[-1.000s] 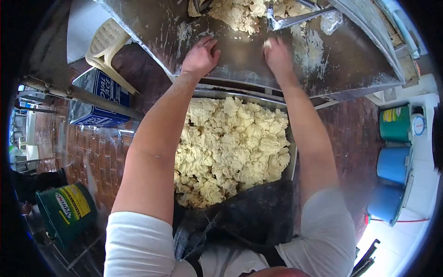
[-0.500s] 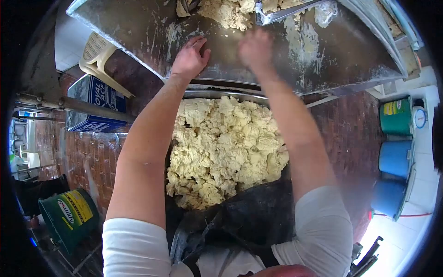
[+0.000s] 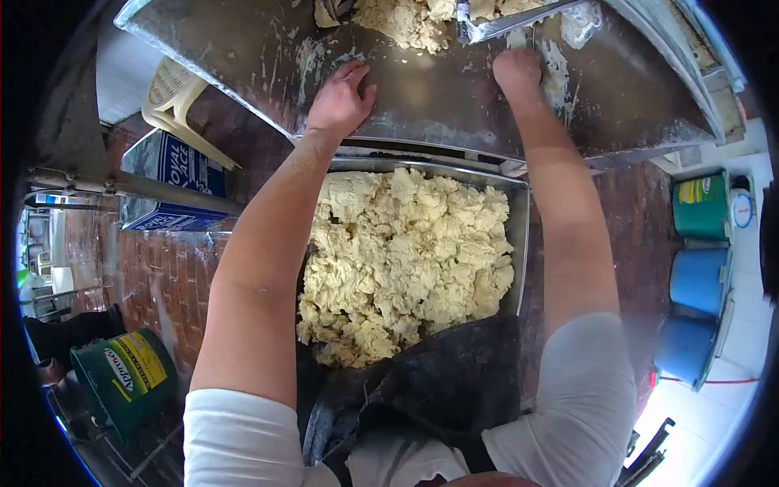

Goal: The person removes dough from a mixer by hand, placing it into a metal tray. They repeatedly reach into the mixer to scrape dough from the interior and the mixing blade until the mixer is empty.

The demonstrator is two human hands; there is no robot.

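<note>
My left hand (image 3: 339, 99) rests on the dark metal worktop (image 3: 438, 97), its thumb apart from the loosely bent fingers, with nothing visible in it. Farther right, my right hand (image 3: 518, 71) is closed in a fist low on the worktop, beside a pale dough smear (image 3: 557, 77). Whatever the fist grips, if anything, is hidden by the fingers. Lumpy pale dough (image 3: 406, 23) lies at the worktop's far side. Near it is a long metal tool (image 3: 519, 22), just beyond my right hand. Below the worktop, a metal tub (image 3: 522, 243) holds a large mass of rough yellowish dough (image 3: 414, 252).
Black plastic sheeting (image 3: 454, 365) lies over the tub's near end. Left are a beige plastic chair (image 3: 174, 97), a blue tin (image 3: 182, 174) and a green bucket (image 3: 126, 377). Green (image 3: 702, 205) and blue buckets (image 3: 698, 280) line the right side. Crumpled clear plastic (image 3: 581, 24) sits on the worktop.
My right hand has swept right across the worktop to the dough smear, of which less shows now. My left hand has stayed nearly in place. The tub's right rim has come into view.
</note>
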